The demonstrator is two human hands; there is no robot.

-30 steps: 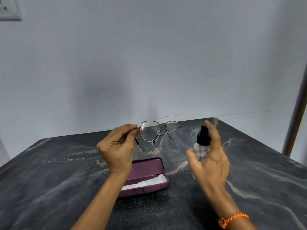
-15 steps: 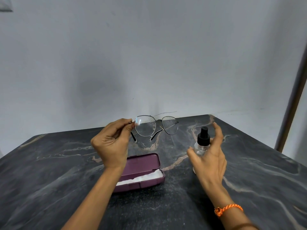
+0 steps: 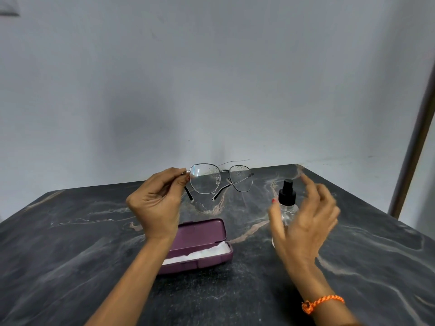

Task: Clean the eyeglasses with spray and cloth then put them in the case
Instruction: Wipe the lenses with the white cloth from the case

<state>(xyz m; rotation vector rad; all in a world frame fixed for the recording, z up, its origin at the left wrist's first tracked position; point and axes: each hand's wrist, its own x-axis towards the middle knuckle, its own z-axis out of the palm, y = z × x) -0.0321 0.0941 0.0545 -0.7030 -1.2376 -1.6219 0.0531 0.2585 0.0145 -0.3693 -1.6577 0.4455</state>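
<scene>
Glasses sprayed, bottle being set down or let go.

The glasses (image 3: 220, 178) are pinched at one hinge by the left hand (image 3: 156, 203), left of centre, droplets seen on both lenses; the bottle (image 3: 286, 205) is seen right of centre, the right hand (image 3: 306, 222) spread loosely about it, contact not clear; the case (image 3: 200, 247) lies open below, cloth (image 3: 200, 254) inside; if released off-balance, the bottle could be tipped; a one-hinge pinch could let the frame twist.
</scene>
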